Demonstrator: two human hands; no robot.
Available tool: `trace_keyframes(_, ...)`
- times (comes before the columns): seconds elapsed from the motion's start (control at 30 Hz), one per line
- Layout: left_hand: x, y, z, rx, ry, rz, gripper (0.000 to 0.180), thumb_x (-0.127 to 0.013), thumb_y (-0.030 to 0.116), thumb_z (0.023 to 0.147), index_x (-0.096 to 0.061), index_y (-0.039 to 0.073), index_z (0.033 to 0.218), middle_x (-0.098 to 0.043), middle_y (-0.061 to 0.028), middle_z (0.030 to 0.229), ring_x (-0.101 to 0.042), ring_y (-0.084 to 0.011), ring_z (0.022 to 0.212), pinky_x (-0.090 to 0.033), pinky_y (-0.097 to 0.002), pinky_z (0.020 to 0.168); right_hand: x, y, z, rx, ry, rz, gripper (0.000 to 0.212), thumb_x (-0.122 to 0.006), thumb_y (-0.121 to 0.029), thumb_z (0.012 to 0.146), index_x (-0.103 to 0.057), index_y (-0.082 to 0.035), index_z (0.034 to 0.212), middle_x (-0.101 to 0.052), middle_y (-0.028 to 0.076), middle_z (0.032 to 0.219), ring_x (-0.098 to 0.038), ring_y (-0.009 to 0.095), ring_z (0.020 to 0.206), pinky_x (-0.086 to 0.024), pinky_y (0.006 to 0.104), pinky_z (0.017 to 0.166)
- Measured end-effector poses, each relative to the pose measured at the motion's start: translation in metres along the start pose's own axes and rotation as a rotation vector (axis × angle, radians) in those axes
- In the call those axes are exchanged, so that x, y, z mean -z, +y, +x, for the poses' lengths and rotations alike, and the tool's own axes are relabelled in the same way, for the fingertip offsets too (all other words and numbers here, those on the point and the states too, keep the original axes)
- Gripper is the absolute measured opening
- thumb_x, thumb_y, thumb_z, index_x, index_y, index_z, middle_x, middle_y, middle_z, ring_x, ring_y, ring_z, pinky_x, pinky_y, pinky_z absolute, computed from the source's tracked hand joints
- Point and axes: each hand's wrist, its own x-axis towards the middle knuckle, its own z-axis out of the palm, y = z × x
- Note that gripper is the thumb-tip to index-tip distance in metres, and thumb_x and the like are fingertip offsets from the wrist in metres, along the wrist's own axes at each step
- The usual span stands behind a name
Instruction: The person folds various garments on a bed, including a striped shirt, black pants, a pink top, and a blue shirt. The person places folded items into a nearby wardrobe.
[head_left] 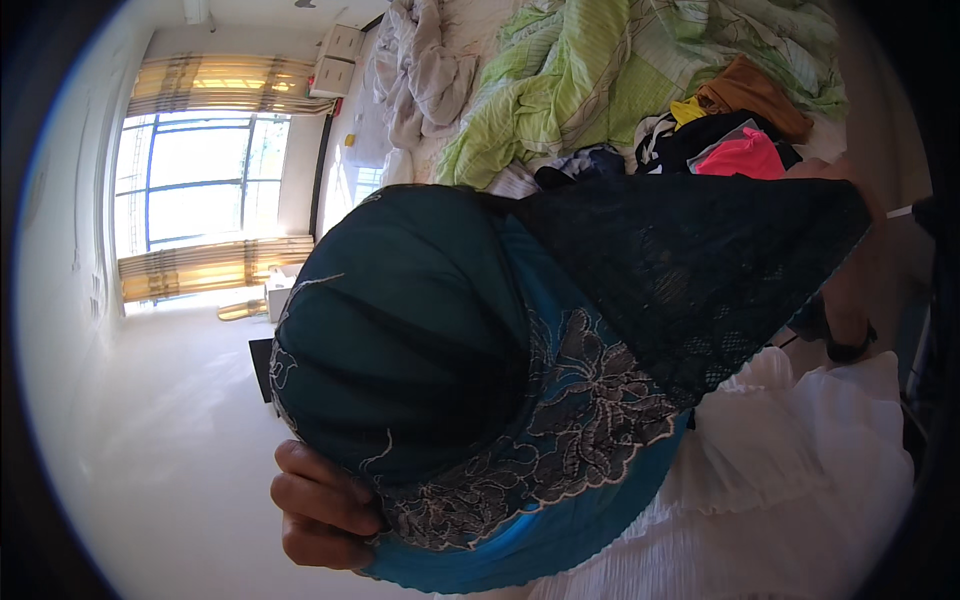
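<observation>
A teal bra (590,470) is held up close in front of me, with dark sheer cups and grey and pink embroidered flowers along its lower edge. The rounded cup (410,330) faces me, and a loose pale thread hangs on it. My left hand (325,510) pinches the bra's lower left edge, fingers closed. Off to the right, a dark lace wing (700,260) spreads out flat. My right hand (855,275), dim and partly covered by that wing, is closed at its outer end. A black band shows near the right wrist.
White ruffled fabric (770,460) lies below the bra. Behind it is a bed with a crumpled green quilt (570,90), a grey blanket (420,70) and piled clothes, including a bright pink piece (742,155) and a brown one (757,98). A curtained window (200,180) is at left.
</observation>
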Motion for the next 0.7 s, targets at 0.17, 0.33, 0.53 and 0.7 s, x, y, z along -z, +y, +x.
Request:
trace_keyframes(0.17,-0.025,-0.005,0.006,0.182,0.079,0.269,0.032,-0.074,0.041,0.071,-0.050,0.019,0.073,-0.050,-0.0102,0.091,-0.051,-0.0184,0.083,-0.038,-0.0304,0.076,0.008,-0.020,0.015,0.190,-0.164,-0.220,0.019,-0.053,-0.014,0.086,-0.059,0.003,0.093,-0.061,0.010,0.085,-0.059,0.017,0.071,-0.045,0.0290,0.061)
trace_keyframes(0.33,-0.040,-0.019,0.012,0.616,0.267,0.398,0.020,-0.058,-0.010,0.075,-0.048,0.006,0.081,-0.052,-0.0138,0.107,-0.052,-0.0167,0.094,-0.043,-0.0249,0.079,-0.039,0.031,-0.009,0.048,-0.371,-0.328,0.015,-0.060,-0.009,0.081,-0.062,-0.001,0.093,-0.059,0.012,0.077,-0.058,0.028,0.067,-0.046,0.0293,0.062)
trace_keyframes(0.53,-0.044,-0.055,0.018,0.716,0.097,0.441,0.020,-0.054,-0.011,0.074,-0.051,0.005,0.086,-0.057,-0.0075,0.099,-0.053,-0.0142,0.090,-0.041,-0.0249,0.082,-0.062,0.075,-0.013,-0.354,-0.563,0.054,0.032,-0.064,-0.018,0.083,-0.058,-0.003,0.111,-0.061,0.006,0.089,-0.059,0.016,0.082,-0.047,0.0264,0.074)
trace_keyframes(0.7,-0.043,-0.064,0.030,0.710,0.030,0.301,0.019,-0.052,-0.011,0.073,-0.052,0.003,0.086,-0.056,-0.0057,0.093,-0.053,-0.0140,0.087,-0.040,-0.0244,0.080,-0.096,0.061,0.028,-0.285,-0.547,0.034,0.057,-0.068,-0.025,0.079,-0.046,-0.009,0.129,-0.058,0.006,0.101,-0.054,0.016,0.095,-0.041,0.0300,0.090)
